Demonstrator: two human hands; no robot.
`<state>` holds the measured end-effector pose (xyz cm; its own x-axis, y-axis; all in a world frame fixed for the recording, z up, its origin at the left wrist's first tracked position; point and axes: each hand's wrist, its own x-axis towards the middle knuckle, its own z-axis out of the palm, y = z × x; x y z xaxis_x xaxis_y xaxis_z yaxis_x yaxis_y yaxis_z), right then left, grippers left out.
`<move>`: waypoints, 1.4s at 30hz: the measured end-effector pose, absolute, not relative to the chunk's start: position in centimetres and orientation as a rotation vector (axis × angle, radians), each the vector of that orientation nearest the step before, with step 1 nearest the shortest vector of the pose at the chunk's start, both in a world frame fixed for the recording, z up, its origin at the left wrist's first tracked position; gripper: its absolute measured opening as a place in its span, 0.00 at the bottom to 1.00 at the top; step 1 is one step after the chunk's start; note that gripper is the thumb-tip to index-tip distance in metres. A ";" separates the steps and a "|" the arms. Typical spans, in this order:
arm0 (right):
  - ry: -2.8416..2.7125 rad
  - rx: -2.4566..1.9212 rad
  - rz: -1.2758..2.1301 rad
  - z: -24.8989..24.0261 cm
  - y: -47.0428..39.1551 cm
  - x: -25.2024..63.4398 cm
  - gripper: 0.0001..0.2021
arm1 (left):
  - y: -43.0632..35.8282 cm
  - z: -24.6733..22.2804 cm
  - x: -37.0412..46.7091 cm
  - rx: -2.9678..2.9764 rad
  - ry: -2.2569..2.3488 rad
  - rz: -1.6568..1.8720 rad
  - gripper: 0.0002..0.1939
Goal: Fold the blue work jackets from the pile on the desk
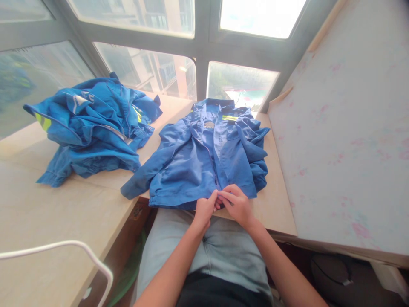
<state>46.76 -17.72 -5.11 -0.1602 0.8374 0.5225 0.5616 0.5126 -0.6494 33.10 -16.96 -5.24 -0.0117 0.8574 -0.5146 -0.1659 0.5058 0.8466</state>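
Observation:
A blue work jacket (182, 170) lies spread on the wooden table, collar toward the window and front parted down the middle. Yellow-green reflective strips cross its chest. At the bottom of its front opening, my left hand (206, 209) pinches the hem from the left side. My right hand (235, 204) meets it there, its fingers closed on the right front edge at the lower end of the zipper (216, 178). The fingertips of both hands touch or nearly touch, and what exactly lies between them is hidden.
A second blue jacket (92, 128) lies crumpled on the table (64, 213) to the left. A white cable (73, 244) curves over the near left corner. Windows (243, 81) stand behind, and a pale flower-patterned panel (345, 140) rises on the right.

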 end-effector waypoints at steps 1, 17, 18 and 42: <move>-1.859 -1.158 0.366 -5.0 -17.7 46.7 0.12 | -16.9 -5.2 33.1 0.683 1.344 0.914 0.24; -1.991 -1.105 0.325 -5.0 -17.5 46.8 0.14 | -16.9 -5.1 32.2 0.816 1.514 0.787 0.24; -1.993 -1.106 0.321 -5.0 -17.5 46.7 0.14 | -16.9 -5.1 32.1 0.845 1.528 0.777 0.24; -1.979 -1.164 0.499 -4.0 -16.2 47.0 0.12 | -16.6 -5.7 30.9 0.731 1.440 0.682 0.19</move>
